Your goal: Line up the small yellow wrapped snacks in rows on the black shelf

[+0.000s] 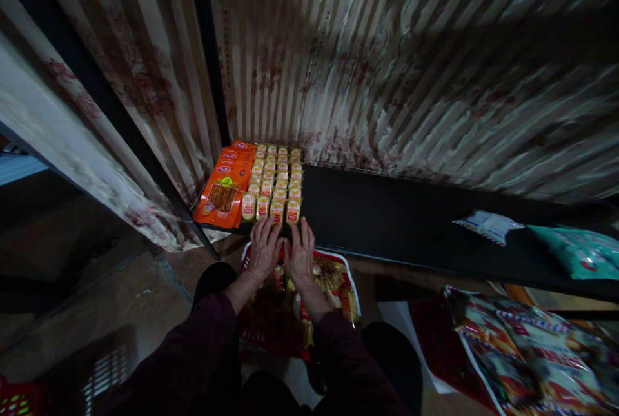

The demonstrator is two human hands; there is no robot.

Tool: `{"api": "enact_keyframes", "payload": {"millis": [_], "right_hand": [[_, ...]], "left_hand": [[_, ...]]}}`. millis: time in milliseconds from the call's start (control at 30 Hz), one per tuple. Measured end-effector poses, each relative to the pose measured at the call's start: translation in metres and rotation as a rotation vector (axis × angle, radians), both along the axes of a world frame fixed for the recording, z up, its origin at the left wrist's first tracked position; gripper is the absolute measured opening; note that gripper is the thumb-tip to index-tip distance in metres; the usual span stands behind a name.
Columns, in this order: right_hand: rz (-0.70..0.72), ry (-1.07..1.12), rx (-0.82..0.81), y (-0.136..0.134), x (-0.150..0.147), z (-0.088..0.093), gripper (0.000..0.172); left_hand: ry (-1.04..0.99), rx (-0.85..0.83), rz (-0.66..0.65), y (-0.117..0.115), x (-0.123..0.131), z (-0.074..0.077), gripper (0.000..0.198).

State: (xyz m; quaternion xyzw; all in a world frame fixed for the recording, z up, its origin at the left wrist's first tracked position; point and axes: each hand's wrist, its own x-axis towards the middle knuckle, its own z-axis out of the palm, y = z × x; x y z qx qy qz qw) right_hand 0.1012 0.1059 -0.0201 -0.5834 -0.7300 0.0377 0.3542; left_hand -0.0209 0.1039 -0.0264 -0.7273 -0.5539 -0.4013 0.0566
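Note:
Small yellow wrapped snack cakes [262,205] stand in close rows at the left end of a black shelf [367,209]. My left hand [265,251] is at the front edge of these rows, its fingers stretched out against the nearest packs. Beside it my right hand [300,253] reaches to the front of the right-hand row, fingers extended, thumbs close together. Neither hand has a visible grip on a pack, though the fingertips partly cover the front ones. Beneath both forearms sits a red basket with a white rim [355,280], holding more wrapped snacks [333,280].
Orange snack pouches [223,193] overlap left of the cakes, near a dark shelf post [207,35]. Farther right lie a white packet [488,226] and a green bag [580,251]. A basket of red-and-white bags [541,351] stands lower right. Striped patterned sheeting [338,80] hangs behind.

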Motion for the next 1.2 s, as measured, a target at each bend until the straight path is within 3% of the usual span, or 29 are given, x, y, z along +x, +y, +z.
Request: {"api": "enact_keyframes", "payload": {"millis": [167,333,600,733,1033,1200], "right_hand": [[0.025,-0.007,0.015,-0.022,0.0,-0.006,0.048],[0.022,-0.042,-0.056,-0.055,0.004,-0.02,0.046],[-0.004,-0.138,-0.284,-0.109,0.016,-0.043,0.049],[0.009,-0.16,-0.347,-0.134,0.02,-0.057,0.045],[0.123,-0.126,-0.298,-0.168,0.019,-0.085,0.051],[0.215,-0.038,-0.316,-0.176,0.022,-0.11,0.059]], "left_hand": [[-0.001,-0.03,-0.032,-0.027,0.007,-0.01,0.035],[-0.022,-0.136,-0.117,-0.062,0.013,-0.029,0.037],[0.019,-0.729,-0.26,-0.11,0.02,-0.059,0.056],[0.015,-0.89,-0.279,-0.132,0.021,-0.069,0.064],[-0.414,-0.908,-0.201,-0.14,0.016,-0.076,0.04],[-0.433,-0.921,-0.18,-0.143,0.013,-0.074,0.036]]}}
